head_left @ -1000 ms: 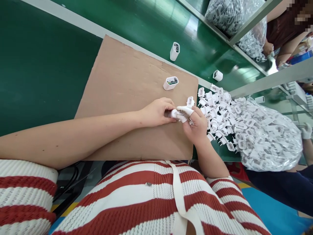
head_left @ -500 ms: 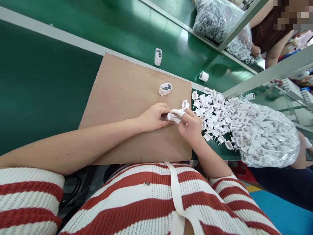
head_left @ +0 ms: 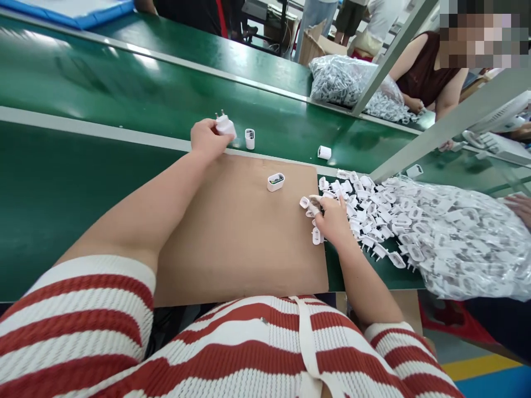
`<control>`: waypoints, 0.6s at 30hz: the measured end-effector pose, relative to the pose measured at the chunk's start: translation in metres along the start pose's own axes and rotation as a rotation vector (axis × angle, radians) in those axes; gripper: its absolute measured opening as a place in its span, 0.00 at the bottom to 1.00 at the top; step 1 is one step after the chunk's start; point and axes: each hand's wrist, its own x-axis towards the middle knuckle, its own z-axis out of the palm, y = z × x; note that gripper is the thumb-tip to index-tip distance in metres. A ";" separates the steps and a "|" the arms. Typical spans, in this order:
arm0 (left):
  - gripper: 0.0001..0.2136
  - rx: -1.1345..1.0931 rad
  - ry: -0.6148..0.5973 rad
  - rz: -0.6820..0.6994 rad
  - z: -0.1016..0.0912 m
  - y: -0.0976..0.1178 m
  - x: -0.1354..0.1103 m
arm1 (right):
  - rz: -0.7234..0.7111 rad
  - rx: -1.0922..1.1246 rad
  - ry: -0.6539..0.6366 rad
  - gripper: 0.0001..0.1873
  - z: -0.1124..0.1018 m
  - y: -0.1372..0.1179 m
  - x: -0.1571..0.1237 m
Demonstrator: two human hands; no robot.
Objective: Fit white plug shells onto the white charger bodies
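Observation:
My left hand (head_left: 206, 139) is stretched out to the far edge of the brown cardboard sheet (head_left: 232, 232) and is closed on a white plug adapter (head_left: 225, 125) with its two pins pointing up, held over the green belt (head_left: 124, 94). My right hand (head_left: 332, 218) rests on the edge of the pile of white plug caps (head_left: 369, 213), fingers curled among them; finger cots cover some fingertips. An open white charger shell (head_left: 276, 181) lies on the cardboard between my hands.
Two more white shells, one (head_left: 249, 138) upright and one (head_left: 324, 152) lying down, sit on the belt. A clear bag of white parts (head_left: 464, 237) spills at the right. A metal frame bar (head_left: 448, 124) crosses above it. Another person (head_left: 431, 77) works across the belt beside a second bag (head_left: 348, 83).
My hands were together at the cardboard's middle, working on one white piece. Now my left hand has carried the adapter out over the belt and my right hand has gone to the pile.

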 end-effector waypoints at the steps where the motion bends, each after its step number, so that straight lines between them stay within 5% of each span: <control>1: 0.24 0.035 0.024 -0.025 0.003 -0.005 0.014 | 0.005 0.009 0.004 0.18 0.000 -0.002 0.000; 6: 0.29 0.096 0.126 -0.060 0.008 -0.008 0.029 | -0.009 0.047 -0.002 0.17 0.000 -0.006 0.001; 9: 0.37 0.136 0.296 0.102 0.015 0.001 0.012 | -0.014 0.042 0.034 0.17 0.002 -0.008 0.000; 11: 0.40 0.174 0.262 0.179 0.024 0.005 0.005 | -0.032 0.016 0.041 0.18 0.004 -0.009 0.001; 14: 0.43 0.178 0.103 0.060 0.041 0.006 0.010 | -0.038 0.019 0.052 0.15 0.007 -0.009 0.002; 18: 0.28 0.107 0.130 -0.042 0.045 0.007 0.023 | -0.052 0.249 0.098 0.18 0.005 -0.012 0.002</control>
